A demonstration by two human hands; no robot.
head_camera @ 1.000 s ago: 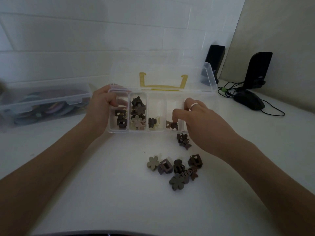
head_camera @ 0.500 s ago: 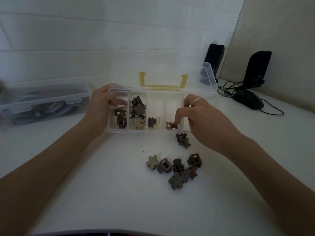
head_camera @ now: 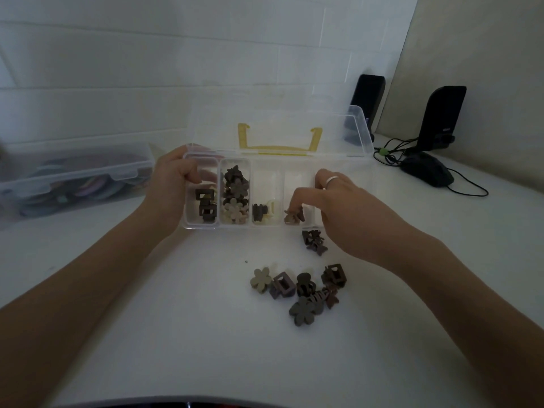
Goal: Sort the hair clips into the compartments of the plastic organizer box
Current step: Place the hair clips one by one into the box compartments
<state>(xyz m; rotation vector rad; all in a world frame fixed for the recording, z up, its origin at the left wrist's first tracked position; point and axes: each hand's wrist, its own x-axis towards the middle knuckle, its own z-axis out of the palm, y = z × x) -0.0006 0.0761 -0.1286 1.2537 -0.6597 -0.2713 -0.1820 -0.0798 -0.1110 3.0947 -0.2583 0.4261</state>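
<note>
From the head camera, the clear organizer box (head_camera: 203, 225) sits on the white table (head_camera: 176, 319) with its lid (head_camera: 273, 125) thrown back and a yellow handle (head_camera: 279, 142) showing through it. The left hand (head_camera: 170, 189) grips the box's left end wall, thumb curled over the rim into the first compartment, just above the dark square clips (head_camera: 206, 206) lying there. One compartment over from that thumb is a heap of flower clips (head_camera: 235, 198), and the next holds a dark claw clip (head_camera: 260, 212) beside a cream one.

The right hand (head_camera: 338, 210), a ring (head_camera: 332, 180) on one finger, reaches down into the fourth compartment; its thumb and forefinger are curled together, pinching a small brown clip (head_camera: 294, 216) low against the near wall. Just below the heel of that hand two dark clips (head_camera: 314, 242) lie on the table outside the box. Nearer the person, well clear of either hand, is a loose cluster of unsorted clips (head_camera: 300, 290), flowers and squares among them.

Beyond the left hand stands a closed clear storage box (head_camera: 73, 178); beyond the right, a mouse (head_camera: 426, 172) and two dark speakers (head_camera: 444, 116).
</note>
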